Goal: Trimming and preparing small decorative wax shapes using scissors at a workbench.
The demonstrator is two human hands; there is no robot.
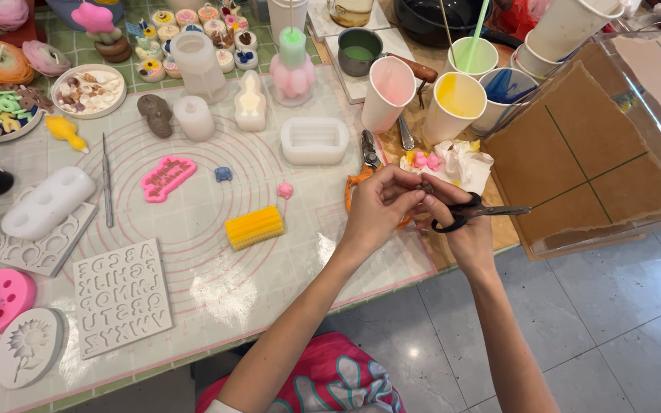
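Observation:
My right hand [462, 229] grips black-handled scissors [474, 212] whose blades point right over the table's front edge. My left hand [380, 205] pinches a small thing between thumb and fingers right beside the scissors; the fingers hide what it is. An orange object [353, 185] shows behind my left hand. Just beyond the hands lies crumpled white tissue [460, 162] with small pink and yellow pieces [421, 160] on it.
A translucent mat [193, 229] carries a yellow ridged block [254, 226], pink plaque mould [167, 177], white letter mould [122, 296], white rectangular mould [314, 141] and metal tool [106, 180]. Paper cups [454, 105] of coloured liquid stand behind. Brown cardboard [587, 157] lies right.

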